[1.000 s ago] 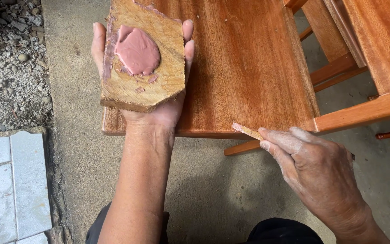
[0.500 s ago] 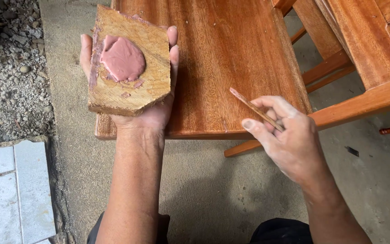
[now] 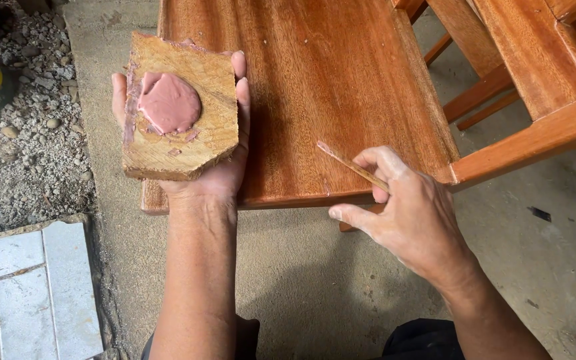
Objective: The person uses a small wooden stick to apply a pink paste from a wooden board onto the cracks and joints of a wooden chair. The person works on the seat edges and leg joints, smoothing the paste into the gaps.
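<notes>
Against the palm of the left hand [image 3: 218, 167] lies a rough offcut of wood [image 3: 180, 110], held flat and face up, with the thumb showing along its left edge and the fingertips curling over its right edge. On the upper face of the offcut sits a smooth, rounded dab of pinkish-red filler paste [image 3: 169, 103], with a few smears of the same colour around it and down the left edge. The left hand and its offcut hover over the near left corner of a reddish-brown wooden seat panel [image 3: 321, 87], partly overlapping it.

To the right, the right hand [image 3: 411, 217] pinches a thin flat wooden stick [image 3: 351, 165] between thumb and fingers; the index finger stretches out to the left below the panel's front edge. The stick slants up and to the left, and its tip rests on or just above the panel near the front edge; which of the two cannot be told.

Beyond the panel, at the upper right, stand more varnished frame rails [image 3: 535, 133] of the same wood. Underneath is a concrete floor [image 3: 315, 280], with gravel [image 3: 28, 140] at the far left and pale tiles [image 3: 28, 293] at the lower left.
</notes>
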